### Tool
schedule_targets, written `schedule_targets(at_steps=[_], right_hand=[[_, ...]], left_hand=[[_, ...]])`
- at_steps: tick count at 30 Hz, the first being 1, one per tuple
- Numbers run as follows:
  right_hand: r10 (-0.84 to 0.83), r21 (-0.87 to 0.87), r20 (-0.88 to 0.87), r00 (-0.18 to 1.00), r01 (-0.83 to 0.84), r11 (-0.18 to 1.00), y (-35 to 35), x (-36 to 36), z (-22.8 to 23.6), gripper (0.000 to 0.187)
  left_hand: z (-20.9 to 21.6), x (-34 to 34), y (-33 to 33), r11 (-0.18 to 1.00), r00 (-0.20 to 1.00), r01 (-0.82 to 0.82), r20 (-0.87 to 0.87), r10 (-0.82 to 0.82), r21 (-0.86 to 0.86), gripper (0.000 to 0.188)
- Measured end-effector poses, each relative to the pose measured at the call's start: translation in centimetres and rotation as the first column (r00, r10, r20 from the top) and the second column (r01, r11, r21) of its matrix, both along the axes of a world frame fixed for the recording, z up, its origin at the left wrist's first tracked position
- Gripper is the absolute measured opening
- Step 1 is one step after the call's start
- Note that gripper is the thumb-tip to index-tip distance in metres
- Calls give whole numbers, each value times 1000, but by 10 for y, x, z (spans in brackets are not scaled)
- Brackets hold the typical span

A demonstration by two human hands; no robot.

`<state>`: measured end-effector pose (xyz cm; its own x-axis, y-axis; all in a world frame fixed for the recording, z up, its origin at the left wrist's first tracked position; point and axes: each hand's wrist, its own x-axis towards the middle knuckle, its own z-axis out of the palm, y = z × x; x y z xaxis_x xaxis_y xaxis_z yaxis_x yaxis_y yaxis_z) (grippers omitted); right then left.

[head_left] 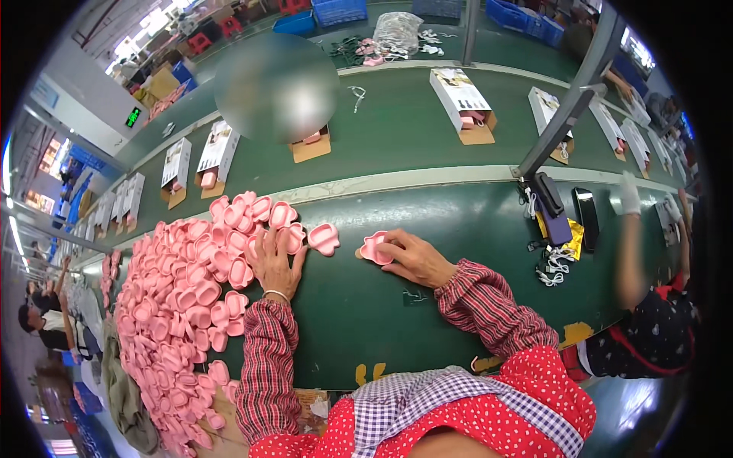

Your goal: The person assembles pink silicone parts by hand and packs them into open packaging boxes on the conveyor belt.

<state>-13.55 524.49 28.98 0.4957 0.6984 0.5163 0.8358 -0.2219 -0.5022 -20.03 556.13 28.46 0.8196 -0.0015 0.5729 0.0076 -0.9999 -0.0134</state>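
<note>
Our left hand lies flat, fingers spread, on the edge of the pink heap at left of frame, seemingly to steady it. Our right hand at centre pinches one pink piece against the green table, apart from the heap. The pieces look like smooth, glossy moulded plastic, rounded and lobed.

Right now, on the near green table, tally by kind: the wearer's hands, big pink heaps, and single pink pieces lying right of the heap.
Hands: 2, left hand and right hand
Big pink heap: 1
Single pink pieces: 2, loose piece and held piece in the right grip
Total: 5
</note>
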Motion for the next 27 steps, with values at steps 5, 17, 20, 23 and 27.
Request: schedule_targets(at_steps=[5,17,20,23,27], right_hand=[[-24,-42,127,992,29,999,30,2,-1,27],[-290,-78,39,956,292,953,68,96,11,12],[-409,-65,164,898,424,903,96,157,27,11],[-463,-143,303,833,520,842,106,211,35,13],[-553,-219,358,752,643,734,100,253,29,16]], left_hand=[[-7,27,9,1000,1000,11,8,-10,-24,44],[-14,37,28,999,998,-3,69,7,-48,52],[-14,32,38,998,998,-5,65,9,-61,49],[-11,29,34,996,997,-1,76,8,-89,45],[-6,31,31,994,998,10,62,-3,-111,45]])
